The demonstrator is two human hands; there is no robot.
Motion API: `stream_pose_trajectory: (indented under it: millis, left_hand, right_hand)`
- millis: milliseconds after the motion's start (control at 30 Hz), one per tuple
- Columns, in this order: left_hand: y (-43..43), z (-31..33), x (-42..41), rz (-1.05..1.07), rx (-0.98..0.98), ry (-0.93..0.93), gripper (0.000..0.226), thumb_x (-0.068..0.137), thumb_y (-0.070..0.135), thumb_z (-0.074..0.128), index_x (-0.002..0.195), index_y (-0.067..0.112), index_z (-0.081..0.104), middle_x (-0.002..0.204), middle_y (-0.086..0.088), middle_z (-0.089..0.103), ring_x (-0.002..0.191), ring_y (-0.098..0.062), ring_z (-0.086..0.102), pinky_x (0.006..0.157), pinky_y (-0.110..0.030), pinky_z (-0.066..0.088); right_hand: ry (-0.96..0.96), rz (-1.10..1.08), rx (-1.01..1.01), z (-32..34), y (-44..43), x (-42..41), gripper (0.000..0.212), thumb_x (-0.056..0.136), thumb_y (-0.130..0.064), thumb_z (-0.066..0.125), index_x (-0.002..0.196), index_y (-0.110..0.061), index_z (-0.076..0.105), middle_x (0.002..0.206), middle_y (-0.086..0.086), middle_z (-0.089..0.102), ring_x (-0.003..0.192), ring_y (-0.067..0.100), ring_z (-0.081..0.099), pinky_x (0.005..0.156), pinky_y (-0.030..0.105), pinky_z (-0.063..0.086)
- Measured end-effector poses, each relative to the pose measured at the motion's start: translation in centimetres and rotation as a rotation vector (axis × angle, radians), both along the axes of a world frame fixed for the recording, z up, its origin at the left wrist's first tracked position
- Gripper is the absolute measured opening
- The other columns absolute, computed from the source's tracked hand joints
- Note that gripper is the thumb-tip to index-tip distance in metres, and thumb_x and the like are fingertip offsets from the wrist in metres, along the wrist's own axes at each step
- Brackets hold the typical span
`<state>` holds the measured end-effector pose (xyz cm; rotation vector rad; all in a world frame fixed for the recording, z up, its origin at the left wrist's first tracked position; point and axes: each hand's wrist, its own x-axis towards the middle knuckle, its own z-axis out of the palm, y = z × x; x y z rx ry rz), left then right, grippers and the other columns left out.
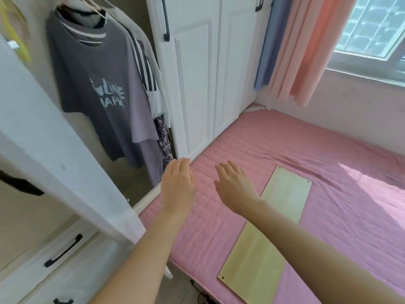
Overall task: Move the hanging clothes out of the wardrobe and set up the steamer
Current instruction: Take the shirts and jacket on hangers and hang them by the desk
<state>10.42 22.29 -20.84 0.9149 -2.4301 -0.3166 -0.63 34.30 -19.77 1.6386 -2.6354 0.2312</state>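
Note:
A dark grey T-shirt [94, 88] with pale lettering hangs on a hanger in the open wardrobe at the upper left. Behind it hang a lilac garment [142, 119], a striped white top [151, 84] and a dark patterned piece [163, 137]. My left hand [177, 189] reaches forward with straight fingers, just below and right of the clothes' hems, holding nothing. My right hand [234, 185] is stretched out beside it over the pink bed, also empty. No steamer is in view.
The open white wardrobe door [54, 145] slants across the left foreground. Closed white doors [208, 73] stand right of the clothes. A pink mattress [328, 172] carries a pale yellow board [267, 233]. Drawers [63, 251] with black handles sit lower left; curtains [306, 47] and a window are at the right.

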Motion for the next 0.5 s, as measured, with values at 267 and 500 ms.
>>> stream_pose_trajectory:
  millis: [267,500]
  left_hand:
    - [-6.9,3.9,-4.4,0.233,-0.043,0.028,0.032,0.093,0.012,0.052,0.124,0.007,0.055,0.122,-0.009,0.06,0.116,-0.026,0.051,0.092,-0.039,0.047]
    - [-14.2,8.5,-7.5,0.353,-0.12,0.058,0.034,0.096,0.022,0.049,0.128,0.012,0.053,0.128,-0.008,0.058,0.118,-0.024,0.051,0.097,-0.037,0.047]
  right_hand:
    - [0.054,0.23,-0.071,4.5,-8.8,-6.6,0.047,0.099,-0.023,0.046,0.138,0.001,0.04,0.141,0.016,0.045,0.14,0.037,0.029,0.114,0.045,0.028]
    - [0.142,0.366,-0.159,9.4,-17.6,-10.8,0.042,0.1,-0.024,0.039,0.135,-0.001,0.042,0.136,0.014,0.048,0.136,0.034,0.032,0.113,0.038,0.026]
